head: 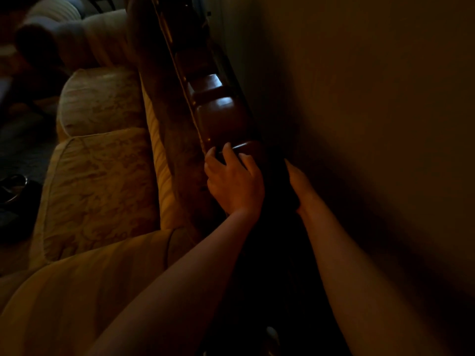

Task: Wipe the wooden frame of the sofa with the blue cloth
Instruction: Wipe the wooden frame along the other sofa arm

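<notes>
The sofa's dark carved wooden frame point(216, 116) runs along the top of the backrest, close to the wall. My left hand point(232, 181) rests on the frame's near part, fingers spread and pressed onto the wood. My right hand point(299, 186) lies along the frame's wall side, fingers pointing away from me; its palm is hidden in shadow. The scene is very dark and I cannot make out the blue cloth in either hand.
A plain wall point(359, 98) stands right behind the frame. Patterned cream seat cushions point(97, 176) lie to the left, with a striped cushion point(64, 291) near me. Dark shoes point(12, 187) sit on the floor at far left.
</notes>
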Available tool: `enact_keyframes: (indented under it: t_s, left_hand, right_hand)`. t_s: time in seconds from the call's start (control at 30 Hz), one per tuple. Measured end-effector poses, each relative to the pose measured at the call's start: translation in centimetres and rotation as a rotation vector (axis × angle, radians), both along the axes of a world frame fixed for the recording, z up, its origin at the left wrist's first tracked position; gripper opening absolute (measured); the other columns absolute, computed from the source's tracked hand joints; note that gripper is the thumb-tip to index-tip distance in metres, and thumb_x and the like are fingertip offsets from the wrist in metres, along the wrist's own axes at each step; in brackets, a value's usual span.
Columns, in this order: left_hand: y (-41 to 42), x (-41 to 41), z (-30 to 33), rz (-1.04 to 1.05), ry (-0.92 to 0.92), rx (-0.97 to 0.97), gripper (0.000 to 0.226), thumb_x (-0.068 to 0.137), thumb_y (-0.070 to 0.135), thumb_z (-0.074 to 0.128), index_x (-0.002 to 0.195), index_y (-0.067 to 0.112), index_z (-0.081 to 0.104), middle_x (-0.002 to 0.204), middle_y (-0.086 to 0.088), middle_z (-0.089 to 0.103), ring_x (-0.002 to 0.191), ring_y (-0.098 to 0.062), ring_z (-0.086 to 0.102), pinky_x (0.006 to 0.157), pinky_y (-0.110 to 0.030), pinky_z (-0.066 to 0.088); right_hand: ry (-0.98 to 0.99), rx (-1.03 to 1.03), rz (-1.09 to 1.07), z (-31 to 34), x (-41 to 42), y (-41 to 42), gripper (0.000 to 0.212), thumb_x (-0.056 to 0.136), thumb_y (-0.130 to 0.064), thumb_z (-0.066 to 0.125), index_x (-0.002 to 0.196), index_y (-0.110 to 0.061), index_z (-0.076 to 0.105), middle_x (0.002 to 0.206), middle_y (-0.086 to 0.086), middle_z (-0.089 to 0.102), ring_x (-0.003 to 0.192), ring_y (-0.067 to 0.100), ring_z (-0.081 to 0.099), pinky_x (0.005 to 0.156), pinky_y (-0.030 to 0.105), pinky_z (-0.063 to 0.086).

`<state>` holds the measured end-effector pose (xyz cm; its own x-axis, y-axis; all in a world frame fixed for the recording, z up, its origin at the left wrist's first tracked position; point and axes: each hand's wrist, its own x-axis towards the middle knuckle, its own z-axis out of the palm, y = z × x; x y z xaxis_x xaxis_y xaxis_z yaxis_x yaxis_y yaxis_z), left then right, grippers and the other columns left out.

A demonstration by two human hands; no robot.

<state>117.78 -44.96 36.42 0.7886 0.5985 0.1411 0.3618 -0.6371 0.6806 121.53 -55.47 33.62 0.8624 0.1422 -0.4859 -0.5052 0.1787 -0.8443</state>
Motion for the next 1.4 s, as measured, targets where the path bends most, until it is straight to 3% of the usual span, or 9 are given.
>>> enact_keyframes:
  t_s: [0.17, 0.33, 0.47, 0.6, 0.67, 0.9, 1.0, 1.17, 1.4]
  left_hand:
    - [-0.2, 0.0, -0.1, 0.023, -0.019, 0.032, 0.044, 0.097, 0.035, 0.037, 0.138, 0.021, 0.041, 0.146, -0.008, 0.028, 0.133, -0.025, 0.032, 0.1, -0.042, 0.04]
    - [-0.2, 0.0, -0.2, 0.03, -0.019, 0.054, 0.043, 0.096, 0.035, 0.038, 0.138, 0.021, 0.041, 0.146, -0.007, 0.029, 0.132, -0.024, 0.034, 0.097, -0.041, 0.043]
    - [-0.2, 0.1, -0.3, 0.03, -0.025, 0.066, 0.044, 0.097, 0.034, 0.038, 0.139, 0.021, 0.041, 0.147, -0.007, 0.028, 0.133, -0.023, 0.033, 0.097, -0.042, 0.043]
    - [-0.3, 0.0, -0.4, 0.032, -0.033, 0.086, 0.044, 0.097, 0.034, 0.038, 0.139, 0.021, 0.04, 0.147, -0.007, 0.028, 0.134, -0.022, 0.033, 0.098, -0.041, 0.042]
    - [-0.2, 0.0, -0.5, 0.03, -0.032, 0.093, 0.045, 0.097, 0.034, 0.037, 0.14, 0.021, 0.039, 0.147, -0.007, 0.028, 0.134, -0.022, 0.033, 0.098, -0.041, 0.042]
    - [-0.2, -0.1, -0.5, 0.014, -0.03, 0.094, 0.046, 0.097, 0.035, 0.037, 0.141, 0.02, 0.038, 0.148, -0.008, 0.027, 0.135, -0.023, 0.031, 0.099, -0.041, 0.041]
    - [-0.2, -0.1, -0.5, 0.002, -0.024, 0.096, 0.047, 0.096, 0.037, 0.037, 0.141, 0.02, 0.038, 0.148, -0.009, 0.027, 0.135, -0.025, 0.031, 0.099, -0.042, 0.042]
    - [-0.1, -0.1, -0.5, -0.004, -0.01, 0.087, 0.048, 0.096, 0.038, 0.037, 0.14, 0.02, 0.038, 0.148, -0.009, 0.027, 0.135, -0.025, 0.031, 0.099, -0.043, 0.042]
    - [0.4, -0.4, -0.1, -0.054, -0.012, 0.063, 0.047, 0.097, 0.038, 0.038, 0.141, 0.02, 0.038, 0.148, -0.01, 0.026, 0.136, -0.027, 0.03, 0.104, -0.045, 0.037]
  right_hand:
    - [0.089, -0.142, 0.127, -3.1, -1.5, -1.0, 0.036, 0.101, -0.012, 0.035, 0.134, 0.001, 0.045, 0.12, 0.015, 0.055, 0.111, 0.028, 0.053, 0.075, 0.024, 0.044]
    - [0.114, -0.144, 0.188, -4.3, -1.0, -1.4, 0.038, 0.101, -0.019, 0.035, 0.136, -0.004, 0.043, 0.131, 0.013, 0.051, 0.126, 0.03, 0.044, 0.098, 0.033, 0.038]
    - [0.206, -0.089, 0.197, -6.1, -1.1, -1.3, 0.041, 0.1, -0.027, 0.04, 0.135, -0.007, 0.046, 0.096, 0.001, 0.055, 0.09, 0.019, 0.056, 0.072, 0.023, 0.044]
    - [0.32, -0.11, 0.202, -8.4, -1.7, -1.5, 0.042, 0.1, -0.027, 0.04, 0.135, -0.004, 0.045, 0.116, 0.014, 0.055, 0.106, 0.029, 0.054, 0.066, 0.024, 0.043]
    - [0.403, -0.121, 0.195, -9.7, -2.4, -1.9, 0.041, 0.1, -0.027, 0.042, 0.131, -0.001, 0.047, 0.101, 0.012, 0.057, 0.096, 0.029, 0.056, 0.064, 0.027, 0.043]
    - [0.533, -0.048, 0.129, -11.2, -5.3, -2.9, 0.024, 0.096, -0.026, 0.05, 0.081, -0.008, 0.054, 0.066, 0.005, 0.054, 0.039, 0.012, 0.057, 0.035, 0.018, 0.041]
    - [0.513, -0.085, 0.102, -10.6, -6.3, -3.2, 0.033, 0.092, -0.039, 0.055, 0.104, -0.008, 0.056, 0.076, 0.003, 0.054, 0.054, 0.015, 0.057, 0.038, 0.021, 0.043]
    - [0.409, -0.143, 0.085, -9.4, -8.0, -3.9, 0.049, 0.096, -0.034, 0.05, 0.135, -0.005, 0.045, 0.089, 0.003, 0.054, 0.068, 0.014, 0.052, 0.054, 0.023, 0.042]
    - [0.172, -0.094, -0.006, -1.3, -7.9, -3.4, 0.034, 0.095, -0.032, 0.051, 0.12, -0.009, 0.055, 0.105, 0.006, 0.056, 0.078, 0.012, 0.06, 0.056, 0.018, 0.043]
